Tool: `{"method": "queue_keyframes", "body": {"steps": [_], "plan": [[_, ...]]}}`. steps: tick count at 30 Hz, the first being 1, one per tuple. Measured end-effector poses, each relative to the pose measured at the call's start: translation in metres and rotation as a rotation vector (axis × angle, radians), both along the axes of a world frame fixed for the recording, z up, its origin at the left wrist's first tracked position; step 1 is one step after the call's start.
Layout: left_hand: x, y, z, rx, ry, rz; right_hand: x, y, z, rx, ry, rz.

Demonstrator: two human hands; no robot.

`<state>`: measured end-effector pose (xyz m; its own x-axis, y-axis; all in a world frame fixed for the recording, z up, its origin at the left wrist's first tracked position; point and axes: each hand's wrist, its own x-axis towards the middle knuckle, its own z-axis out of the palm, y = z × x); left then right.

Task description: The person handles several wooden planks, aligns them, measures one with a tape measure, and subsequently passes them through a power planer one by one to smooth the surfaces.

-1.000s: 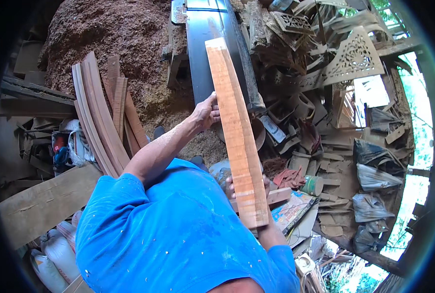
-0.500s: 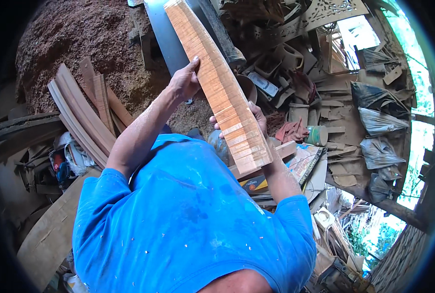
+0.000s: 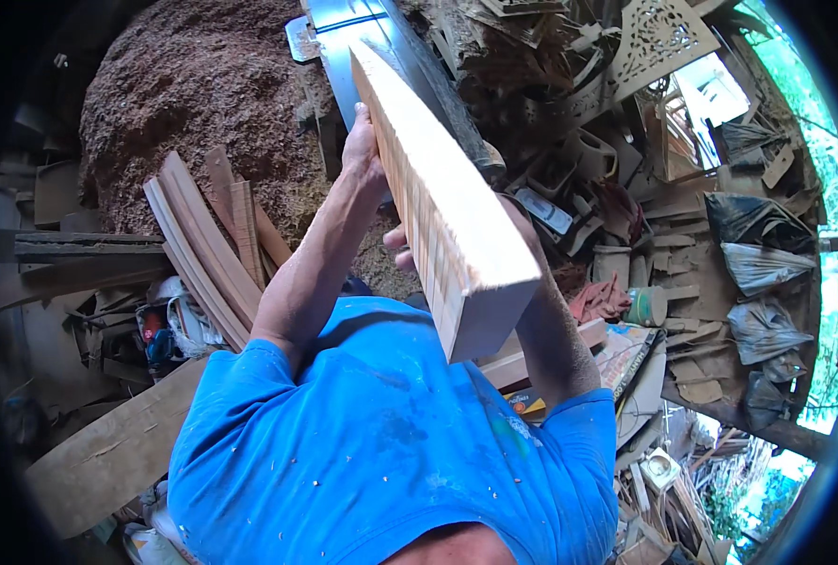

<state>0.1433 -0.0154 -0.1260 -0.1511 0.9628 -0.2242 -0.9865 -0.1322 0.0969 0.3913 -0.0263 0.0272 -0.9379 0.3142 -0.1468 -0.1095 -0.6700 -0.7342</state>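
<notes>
Thick, squared wooden beam [image 3: 443, 179] is in both hands, running from over the machine bed [image 3: 332, 66] back toward the chest, near end face pointing at the wearer. Far end overlaps the bed in view; can't tell if it touches. Left hand [image 3: 361, 153] is by the bed's near left edge, closed on the beam's left side, thumb up along it, other fingers mostly hidden behind the wood. Right hand [image 3: 523, 226] is nearer the wearer than the bed, wrapped around the beam from below: fingertips [image 3: 400, 247] show at the left side, back of hand at the right. Beam fills both grips; finger pressure can't be told. Beam's top face is pale, left face orange-brown and banded. Heap of shavings [image 3: 193, 104] left of the bed; curved wooden strips [image 3: 198, 240] lean below that heap, nearer the wearer than the bed. Fretwork panel [image 3: 659, 52] right of the bed. Red cloth [image 3: 600, 299] and green can [image 3: 645, 307] sit side by side, nearer and right of the bed.
</notes>
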Motion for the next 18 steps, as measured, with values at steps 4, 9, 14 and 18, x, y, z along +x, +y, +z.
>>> {"method": "queue_keyframes", "body": {"steps": [4,9,14,18], "plan": [[-0.007,0.009,0.000,0.135,-0.065,-0.062,-0.008,0.015,-0.004,0.002,0.065,0.027],[0.008,0.013,0.019,0.035,0.104,0.043,-0.007,0.019,-0.002,0.020,0.095,0.031],[0.034,0.012,0.037,-0.288,0.291,0.159,0.004,0.026,-0.004,-0.112,0.170,0.136],[0.073,0.012,0.019,-0.500,0.491,0.147,0.040,0.031,-0.030,-0.050,-0.147,0.118]]}}
